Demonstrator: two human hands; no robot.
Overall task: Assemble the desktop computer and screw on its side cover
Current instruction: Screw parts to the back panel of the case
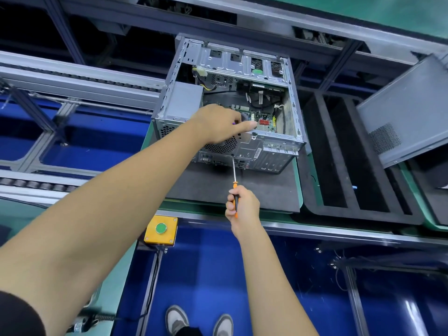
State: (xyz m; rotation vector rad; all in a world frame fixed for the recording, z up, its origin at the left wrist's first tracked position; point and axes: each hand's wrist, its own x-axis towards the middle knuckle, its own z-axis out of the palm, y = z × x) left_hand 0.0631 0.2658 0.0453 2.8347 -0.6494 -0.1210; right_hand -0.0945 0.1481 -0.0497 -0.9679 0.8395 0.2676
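Head camera looks down on the open grey metal desktop computer case [242, 98], which lies on its side on a black foam mat [218, 187] at the edge of the green-rimmed workbench, its uncovered side facing up so the green circuit board [265, 122] shows inside. My left hand [220, 123] reaches over the case's near rim with the forefinger stretched out toward that board, holding nothing I can see, while my right hand [242, 204] grips the orange-and-black handle of a long-shafted screwdriver [234, 180], whose tip meets the case's rear panel just below the round fan grille. To the right, well apart from the case, the flat grey metal side cover [407, 112] leans tilted beyond a black foam tray with long slots [349, 151]
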